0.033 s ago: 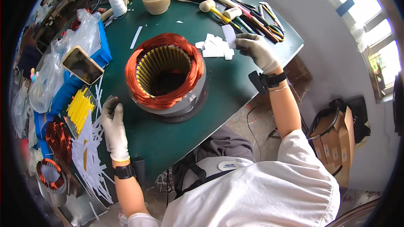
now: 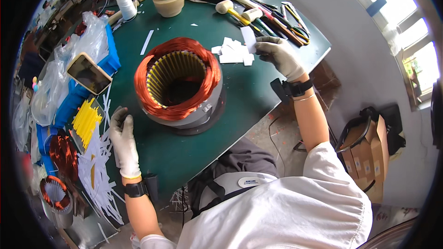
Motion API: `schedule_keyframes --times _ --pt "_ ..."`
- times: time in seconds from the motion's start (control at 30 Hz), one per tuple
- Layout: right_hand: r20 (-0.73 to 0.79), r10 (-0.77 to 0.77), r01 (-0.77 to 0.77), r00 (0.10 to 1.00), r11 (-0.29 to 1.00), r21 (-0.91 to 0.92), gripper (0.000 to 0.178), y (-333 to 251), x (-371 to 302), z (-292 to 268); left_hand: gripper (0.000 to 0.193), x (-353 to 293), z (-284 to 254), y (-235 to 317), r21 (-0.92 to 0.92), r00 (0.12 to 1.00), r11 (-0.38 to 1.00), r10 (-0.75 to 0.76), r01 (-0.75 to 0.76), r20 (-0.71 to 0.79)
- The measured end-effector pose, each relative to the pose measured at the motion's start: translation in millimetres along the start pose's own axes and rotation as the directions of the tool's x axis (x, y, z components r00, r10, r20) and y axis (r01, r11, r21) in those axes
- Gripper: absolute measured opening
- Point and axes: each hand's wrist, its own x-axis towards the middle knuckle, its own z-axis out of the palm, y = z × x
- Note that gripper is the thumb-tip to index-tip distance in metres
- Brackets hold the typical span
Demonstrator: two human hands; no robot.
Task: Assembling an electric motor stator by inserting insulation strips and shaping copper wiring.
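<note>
A stator point(image 2: 212, 106) stands upright on the green table, its thick ring of copper winding point(image 2: 146, 88) on top and yellow strips lining the bore. My right hand point(image 2: 282, 57), in a pale glove, pinches a small white paper piece point(image 2: 248, 39) to the right of the stator, beyond its rim. Just left of that hand lies a loose pile of similar white pieces point(image 2: 233, 53). My left hand point(image 2: 123, 138), also gloved, is left of the stator and apart from it. Its fingers are loosely bent and spread, with nothing seen in them.
Mallets point(image 2: 224, 6), pliers and other tools lie at the far right. A cream stepped block point(image 2: 169, 7) and a white thread spool point(image 2: 125, 3) stand at the back. Along the left are a phone point(image 2: 89, 74), blue bins point(image 2: 110, 50), yellow strips point(image 2: 86, 120) and white strips point(image 2: 94, 170).
</note>
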Motion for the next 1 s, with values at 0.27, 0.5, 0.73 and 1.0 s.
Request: schedule_keyframes --times 0.27,0.5,0.73,1.0 --pt "-0.012 -0.078 0.079 0.997 0.980 0.182 0.018 -43 -42 34 0.037 -13 17 68 -0.007 0.962 0.964 0.264 -0.265 -0.072" --pt "0.098 -0.292 0.308 0.951 0.904 -0.298 0.020 -72 -41 82 0.043 31 58 126 -0.203 0.901 0.920 0.376 -0.335 0.217" --pt "0.339 -0.373 0.496 0.864 0.747 -0.442 0.019 -104 -11 113 0.036 38 69 116 -0.399 0.886 0.907 0.290 -0.133 0.362" --pt "0.555 -0.322 0.605 0.767 0.651 -0.458 0.020 -114 14 117 0.036 41 70 112 -0.426 0.884 0.900 0.267 -0.087 0.383"
